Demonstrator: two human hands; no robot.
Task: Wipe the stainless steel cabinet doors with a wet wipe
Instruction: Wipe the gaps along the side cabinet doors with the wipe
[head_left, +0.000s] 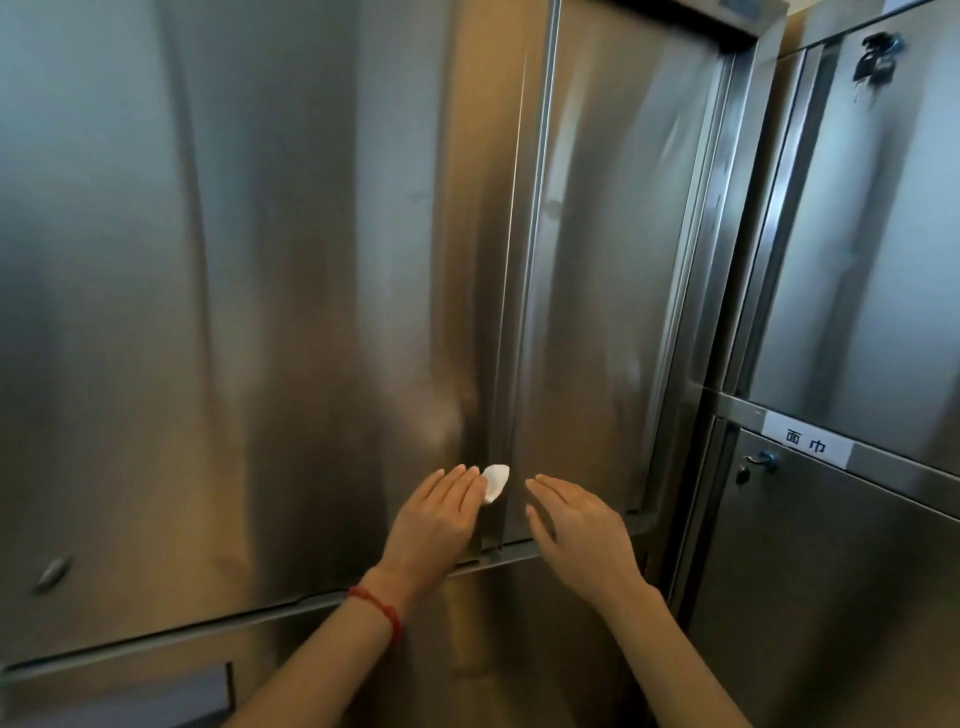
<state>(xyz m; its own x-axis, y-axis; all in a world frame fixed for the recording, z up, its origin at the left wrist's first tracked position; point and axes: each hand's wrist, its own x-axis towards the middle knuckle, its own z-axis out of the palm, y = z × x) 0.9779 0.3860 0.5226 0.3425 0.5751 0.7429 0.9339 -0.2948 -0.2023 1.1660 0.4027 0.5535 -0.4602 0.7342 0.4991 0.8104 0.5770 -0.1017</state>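
While brushed steel door (311, 260) gleams, left hand (436, 519) presses crumpled white wipe (496, 482).

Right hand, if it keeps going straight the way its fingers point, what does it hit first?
Most likely the right cabinet door. The right hand points up and inward with straight fingers; depth is unclear, so it may already touch.

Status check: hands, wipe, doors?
Left hand presses wet wipe flat at the seam of the cabinet doors. Right hand open, fingers straight, holds nothing. Nothing in the way.
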